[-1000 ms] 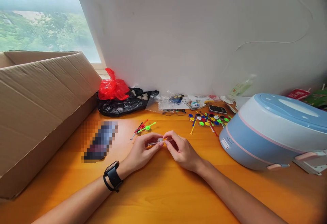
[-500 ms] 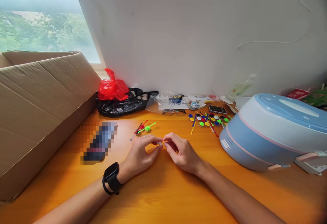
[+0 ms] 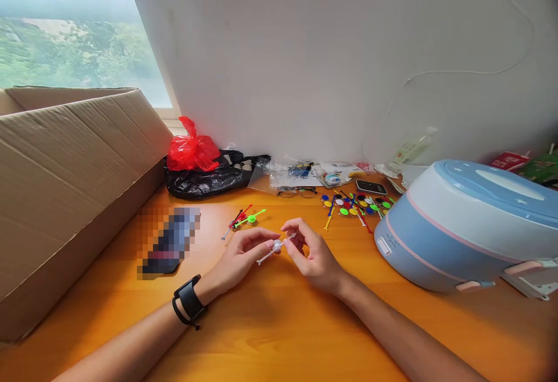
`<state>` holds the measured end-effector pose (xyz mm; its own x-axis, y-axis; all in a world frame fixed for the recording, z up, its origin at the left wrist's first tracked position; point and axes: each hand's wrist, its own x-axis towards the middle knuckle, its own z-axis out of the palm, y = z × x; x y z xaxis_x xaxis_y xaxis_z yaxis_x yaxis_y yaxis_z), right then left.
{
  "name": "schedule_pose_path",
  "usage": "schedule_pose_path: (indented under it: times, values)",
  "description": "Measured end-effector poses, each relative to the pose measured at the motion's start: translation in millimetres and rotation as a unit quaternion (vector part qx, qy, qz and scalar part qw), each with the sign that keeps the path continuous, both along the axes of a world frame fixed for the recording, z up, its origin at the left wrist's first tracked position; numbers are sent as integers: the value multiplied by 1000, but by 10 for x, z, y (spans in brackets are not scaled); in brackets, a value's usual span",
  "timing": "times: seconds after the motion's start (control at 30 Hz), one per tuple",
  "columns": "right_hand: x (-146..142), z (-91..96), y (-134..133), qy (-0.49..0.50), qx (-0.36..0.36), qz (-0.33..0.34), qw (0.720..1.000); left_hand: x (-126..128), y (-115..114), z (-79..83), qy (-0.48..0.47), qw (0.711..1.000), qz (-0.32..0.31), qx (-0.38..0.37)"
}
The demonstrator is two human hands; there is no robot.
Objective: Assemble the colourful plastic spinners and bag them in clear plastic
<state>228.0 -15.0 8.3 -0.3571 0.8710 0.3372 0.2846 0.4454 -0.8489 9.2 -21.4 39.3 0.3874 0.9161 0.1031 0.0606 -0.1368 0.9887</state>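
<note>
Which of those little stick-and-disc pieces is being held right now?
The white one, pinched between the left hand and right hand. The coloured ones all lie on the table.

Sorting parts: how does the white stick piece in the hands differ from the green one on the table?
The white stick piece is held tilted by left hand and right hand; the green stick piece lies flat on the table, untouched. White versus bright green. Both: stick through disc.

Bare surface (image 3: pixel 279 335) open at 6 o'clock, cardboard box (image 3: pixel 65 184) walls off 9 o'clock of your left hand (image 3: pixel 238 257), blue lidded tub (image 3: pixel 457 225) blocks 3 o'clock of your right hand (image 3: pixel 314 257), coloured sticks (image 3: pixel 355 204) at 1 o'clock, black bag (image 3: pixel 209 181) at 11 o'clock.
</note>
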Motion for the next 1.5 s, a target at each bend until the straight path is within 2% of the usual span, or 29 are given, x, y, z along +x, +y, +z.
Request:
schedule_pose_path:
  times: [0.17,0.37,0.47,0.53,0.6,0.67,0.77,1.03,1.13,1.2,1.4,1.5]
  values:
    - [-5,25,20,-15,3,-9,1000,-28,55,-21,-82,988,-20,-130]
    - [-11,67,58,-17,22,-10,1000,-75,149,-181,-241,941,-12,-239]
    - [-15,76,77,-10,19,-14,1000,-83,160,-199,-238,941,-2,-239]
    - [-7,93,89,-9,47,-19,999,-78,145,-177,-220,949,-3,-227]
    - [17,122,101,-10,88,-45,995,-70,123,-145,-203,955,-5,-217]
    - [58,157,109,0,99,-78,992,-65,108,-118,-191,958,-3,-213]
    - [123,204,101,20,53,-80,995,-66,109,-108,-187,958,0,-217]
    - [151,192,61,15,-52,51,997,-76,159,-189,-204,957,17,-203]
    - [173,157,72,63,-85,51,993,-76,157,-189,-205,956,28,-206]
    - [192,155,79,90,-75,34,993,-75,153,-182,-209,954,24,-214]
    - [201,179,110,68,-37,14,997,-76,167,-191,-245,940,7,-237]
    - [187,153,133,69,-25,-6,997,-85,176,-191,-258,935,-23,-241]
